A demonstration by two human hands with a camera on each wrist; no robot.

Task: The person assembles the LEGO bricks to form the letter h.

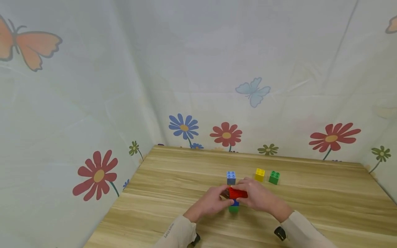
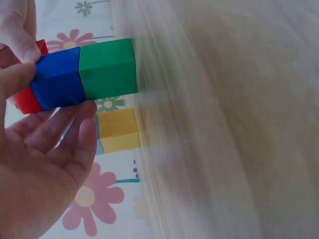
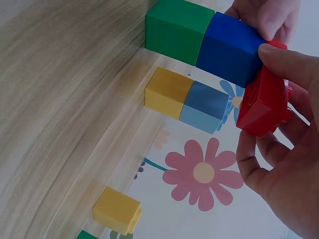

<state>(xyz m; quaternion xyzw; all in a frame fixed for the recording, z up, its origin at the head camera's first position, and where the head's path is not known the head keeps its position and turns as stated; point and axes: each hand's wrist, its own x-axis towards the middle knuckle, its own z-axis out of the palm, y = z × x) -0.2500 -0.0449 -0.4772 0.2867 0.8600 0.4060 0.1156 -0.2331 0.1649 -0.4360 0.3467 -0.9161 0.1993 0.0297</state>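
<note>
A green toy building block stands on the table with a blue block on top of it. A longer red block sits at the top of this stack and overhangs to the right; whether it is fully seated I cannot tell. My left hand grips the stack around the blue block, its thumb near the blue-red joint. My right hand holds the red block, thumb at its lower edge and fingers around its far side. Fingers partly hide the red block in the head view.
Behind the stack, a light blue block sits on a yellow block. Farther right stand a separate yellow block and a green block. The wooden table meets a flower-printed cloth wall at the back.
</note>
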